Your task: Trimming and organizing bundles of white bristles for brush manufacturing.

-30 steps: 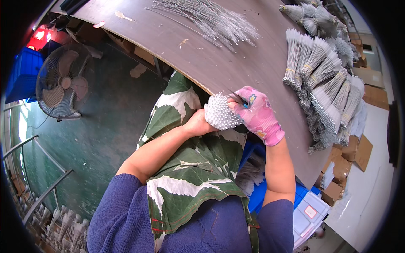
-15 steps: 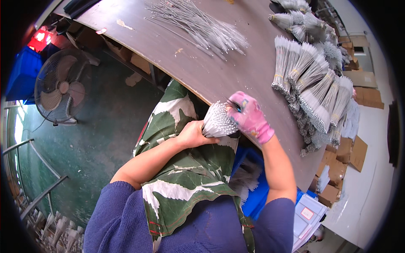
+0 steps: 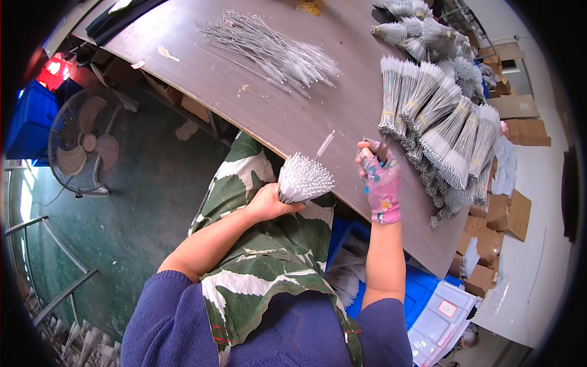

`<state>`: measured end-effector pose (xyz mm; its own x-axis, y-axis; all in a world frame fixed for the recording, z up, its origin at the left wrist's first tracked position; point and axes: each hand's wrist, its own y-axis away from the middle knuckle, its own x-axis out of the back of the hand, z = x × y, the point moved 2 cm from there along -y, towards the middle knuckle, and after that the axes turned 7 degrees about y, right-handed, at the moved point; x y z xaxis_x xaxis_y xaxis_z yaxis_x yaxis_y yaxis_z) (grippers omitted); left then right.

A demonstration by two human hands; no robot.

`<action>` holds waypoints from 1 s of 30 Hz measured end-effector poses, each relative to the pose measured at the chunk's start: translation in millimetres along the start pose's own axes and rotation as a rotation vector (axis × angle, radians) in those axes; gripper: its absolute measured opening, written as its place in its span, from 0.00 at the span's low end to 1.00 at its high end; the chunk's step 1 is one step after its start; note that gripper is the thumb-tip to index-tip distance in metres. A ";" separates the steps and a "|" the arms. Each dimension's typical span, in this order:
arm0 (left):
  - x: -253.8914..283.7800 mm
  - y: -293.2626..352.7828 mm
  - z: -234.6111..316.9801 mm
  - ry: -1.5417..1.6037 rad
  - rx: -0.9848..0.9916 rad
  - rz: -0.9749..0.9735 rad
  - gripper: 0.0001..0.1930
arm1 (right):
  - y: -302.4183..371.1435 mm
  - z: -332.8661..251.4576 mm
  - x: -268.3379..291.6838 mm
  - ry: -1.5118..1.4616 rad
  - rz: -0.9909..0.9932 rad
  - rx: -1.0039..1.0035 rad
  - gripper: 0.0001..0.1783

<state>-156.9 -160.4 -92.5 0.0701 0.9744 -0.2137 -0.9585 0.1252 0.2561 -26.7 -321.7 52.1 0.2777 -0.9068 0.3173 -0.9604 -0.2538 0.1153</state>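
Note:
My bare left hand [image 3: 269, 203] is wrapped round a thick bundle of thin wire brushes [image 3: 306, 178], their white bristled ends fanned up and outward near the table edge. To its right, over the table, my right hand [image 3: 380, 183] wears a pink flowered glove with bare fingertips. Its fingers are closed on a small dark metal tool [image 3: 383, 148], whose exact kind I cannot make out. Between the hands, a single short white-bristled brush [image 3: 326, 144] shows against the tabletop, slightly blurred. Whether it touches the table is unclear.
Loose wire brushes [image 3: 269, 52] lie spread on the brown table [image 3: 306, 116]. Tied brush bundles [image 3: 428, 101] are piled along its right side. A standing fan [image 3: 89, 144] is on the green floor at left. Blue bins [image 3: 409, 300] and cardboard boxes [image 3: 489, 235] sit at right.
My right hand has pulled away from the bundle to the right, with the dark tool still in it. A single brush now shows between the hands. My left hand keeps its hold.

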 end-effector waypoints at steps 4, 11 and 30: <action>1.2 -0.6 -4.1 0.058 0.032 -0.030 0.19 | -0.1 -18.9 -19.2 -0.019 -0.004 0.015 0.08; -0.5 -2.0 -7.2 0.080 0.007 -0.028 0.19 | -14.0 -24.8 -47.7 0.052 -0.101 0.130 0.08; -9.4 6.7 -1.8 -0.139 -0.109 0.169 0.42 | -15.5 -50.5 -26.3 0.088 -0.266 0.015 0.10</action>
<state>-164.5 -169.1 -90.5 -0.0634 0.9971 -0.0427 -0.9835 -0.0551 0.1725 -17.9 -276.9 89.6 0.5204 -0.7751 0.3584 -0.8536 -0.4846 0.1914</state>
